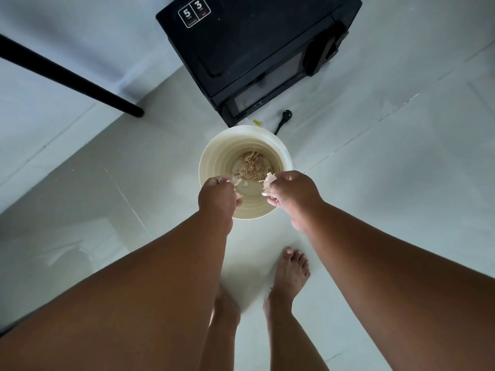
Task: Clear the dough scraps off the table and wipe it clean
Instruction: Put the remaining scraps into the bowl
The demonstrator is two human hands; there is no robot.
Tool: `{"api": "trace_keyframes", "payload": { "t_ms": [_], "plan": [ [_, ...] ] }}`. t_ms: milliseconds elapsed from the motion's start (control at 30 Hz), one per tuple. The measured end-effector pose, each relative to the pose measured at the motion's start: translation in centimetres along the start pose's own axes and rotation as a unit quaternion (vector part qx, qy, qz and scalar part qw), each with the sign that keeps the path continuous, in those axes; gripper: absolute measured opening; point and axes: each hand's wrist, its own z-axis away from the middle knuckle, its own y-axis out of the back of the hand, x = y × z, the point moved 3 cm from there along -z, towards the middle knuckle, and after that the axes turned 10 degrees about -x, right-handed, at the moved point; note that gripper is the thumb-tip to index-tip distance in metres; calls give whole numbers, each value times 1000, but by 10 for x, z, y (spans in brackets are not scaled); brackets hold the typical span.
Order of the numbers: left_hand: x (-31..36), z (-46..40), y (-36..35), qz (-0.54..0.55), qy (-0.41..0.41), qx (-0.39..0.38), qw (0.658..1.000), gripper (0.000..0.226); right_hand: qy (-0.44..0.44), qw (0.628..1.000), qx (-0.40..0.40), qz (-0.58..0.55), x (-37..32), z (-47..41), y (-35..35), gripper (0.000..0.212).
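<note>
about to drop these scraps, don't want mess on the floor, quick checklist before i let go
1. Left hand over the bucket opening: ok, it grips scraps above the near rim.
2. Right hand over the opening: ok, its dough scraps hang inside the rim line.
3. Bucket upright on the floor: ok.
4. Room inside: ok, only a small pile at the bottom.
5. Feet clear of the bucket: ok, right foot stands behind it.
6. Table wiped: cannot tell, not in view.
</note>
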Motion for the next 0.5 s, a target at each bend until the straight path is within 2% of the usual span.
{"api": "trace_keyframes", "payload": {
  "t_ms": [67, 233, 500],
  "plan": [
    [2, 4, 1, -36, 3, 10, 999, 29, -8, 1000, -6, 4, 0, 1, 0, 17],
    [6, 9, -1, -38, 11, 3, 999, 34, -13, 1000, -13, -5, 1, 5, 0, 37],
    [11, 16, -1, -51, 4, 7, 999, 40, -15, 1000, -12, -9, -8, 18, 0, 37]
  ]
}}
